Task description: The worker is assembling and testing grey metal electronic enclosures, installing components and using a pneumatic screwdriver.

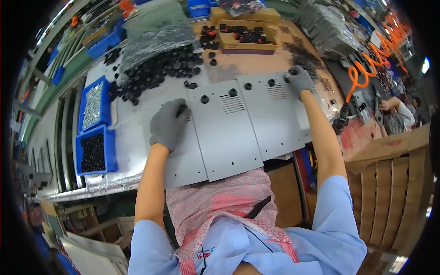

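Grey metal panels (224,137) with slotted vents lie side by side across the bench in front of me. Round black caps, which look like rubber feet (204,99), stand along their far part. My left hand (169,124), in a grey glove, rests over the left panel with its fingers curled in; whatever lies under them is hidden. Towards the far right corner of the panels, my gloved right hand (300,79) has its fingers closed at another black foot (287,79). One more black foot (271,82) sits just left of that hand, above a vent.
A heap of black feet (158,68) spreads beyond the panels beside a clear plastic bag (156,36). Blue bins (97,151) of small parts stand at left. A cardboard box (247,46) sits at the back. An orange coiled hose (362,75) hangs at right, near a person's arm (389,104).
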